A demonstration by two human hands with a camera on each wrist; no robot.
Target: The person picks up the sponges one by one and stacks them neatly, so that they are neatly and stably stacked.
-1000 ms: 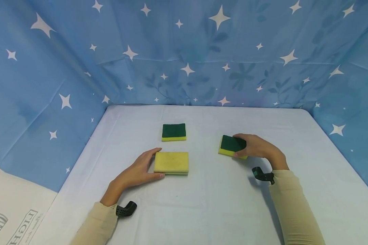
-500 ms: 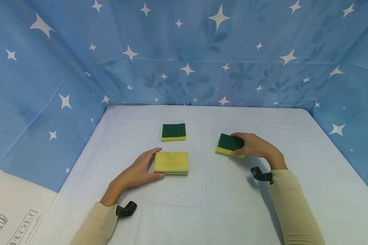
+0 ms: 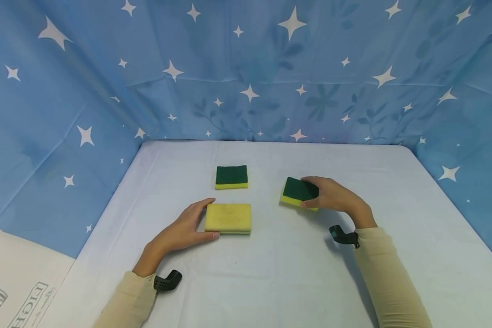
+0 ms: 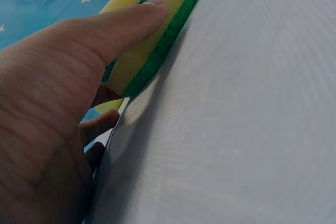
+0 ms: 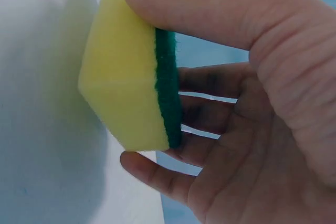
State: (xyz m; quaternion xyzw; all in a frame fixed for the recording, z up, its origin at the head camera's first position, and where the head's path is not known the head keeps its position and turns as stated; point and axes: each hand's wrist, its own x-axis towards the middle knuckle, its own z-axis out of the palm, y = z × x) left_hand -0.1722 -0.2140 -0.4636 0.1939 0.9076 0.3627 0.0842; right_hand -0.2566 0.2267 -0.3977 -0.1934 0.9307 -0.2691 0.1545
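The right hand (image 3: 332, 196) pinches a green-topped sponge (image 3: 298, 192), thumb on one edge and fingers on the far one, right of centre on the worktop (image 3: 270, 273). The left hand (image 3: 180, 230) clasps the left end of a yellow stack (image 3: 228, 218). A third sponge (image 3: 231, 176) lies behind it.

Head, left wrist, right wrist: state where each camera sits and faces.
Head: above, facing forward and down at the table; both hands and sleeves show.
Left wrist: behind the left hand, facing the sponge stack.
Right wrist: behind the right hand, facing the held sponge.
Shared: the head view shows both.
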